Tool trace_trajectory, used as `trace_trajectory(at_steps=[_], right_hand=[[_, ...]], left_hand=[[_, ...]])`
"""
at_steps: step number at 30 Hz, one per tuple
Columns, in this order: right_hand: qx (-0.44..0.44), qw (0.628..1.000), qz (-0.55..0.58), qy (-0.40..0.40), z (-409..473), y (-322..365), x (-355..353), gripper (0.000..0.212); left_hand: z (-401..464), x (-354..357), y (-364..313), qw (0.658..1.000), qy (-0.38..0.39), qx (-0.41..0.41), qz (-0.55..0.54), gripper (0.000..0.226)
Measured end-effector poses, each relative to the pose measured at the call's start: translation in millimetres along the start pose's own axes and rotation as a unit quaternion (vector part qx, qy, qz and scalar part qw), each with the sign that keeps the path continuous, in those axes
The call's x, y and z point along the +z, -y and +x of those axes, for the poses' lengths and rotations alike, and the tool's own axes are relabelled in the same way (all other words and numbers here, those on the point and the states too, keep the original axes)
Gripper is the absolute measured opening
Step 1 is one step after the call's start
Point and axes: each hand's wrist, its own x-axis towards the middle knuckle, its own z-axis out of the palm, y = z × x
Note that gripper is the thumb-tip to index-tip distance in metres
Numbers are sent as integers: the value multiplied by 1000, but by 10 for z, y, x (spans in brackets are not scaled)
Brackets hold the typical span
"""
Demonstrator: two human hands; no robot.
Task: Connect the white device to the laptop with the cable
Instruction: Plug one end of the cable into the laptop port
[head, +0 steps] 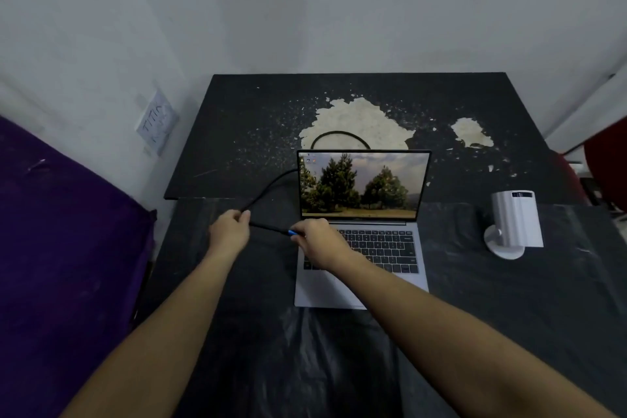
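Note:
An open silver laptop [361, 285] sits mid-table, its screen showing trees. A black cable [271, 185] runs from behind the screen, where it loops, down to my hands at the laptop's left side. My left hand [230, 231] pinches the cable a little back from its end. My right hand [317, 241] grips the plug, whose blue collar [291, 232] shows just left of my fingers, close to the laptop's left edge. The white device [514, 222] stands on a round foot to the right of the laptop, untouched.
The dark table [237, 132] has pale patches of peeled surface [356, 124] behind the laptop. A purple cloth-covered surface [64, 241] lies to the left. Something red [607, 166] stands at the right edge. White walls close the back and left.

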Motion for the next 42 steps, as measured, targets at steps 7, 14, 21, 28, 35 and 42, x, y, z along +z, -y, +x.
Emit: trace_trajectory(at_steps=[7,14,21,28,35,42], right_hand=[[39,995,87,-5,-96,-244,4,24],[133,982,134,-26,-439,-888,-16,47],[323,923,44,-206,-991,-1955,192,39],[339,907,40,-247,-1164,-2267,374,46],[271,938,-14,-215,-1107,-2340,505,55],[268,933,-65,-231,-1146,-2411,674,63]], left_hand=[[-200,372,-57,876,124,429,184,35],[-145,577,69,925,209,285,138,16],[226,822,247,942,203,167,210,29],[420,953,298,942,221,122,219,41],[571,923,341,943,242,119,195,39],[650,997,448,954,231,136,134,17]])
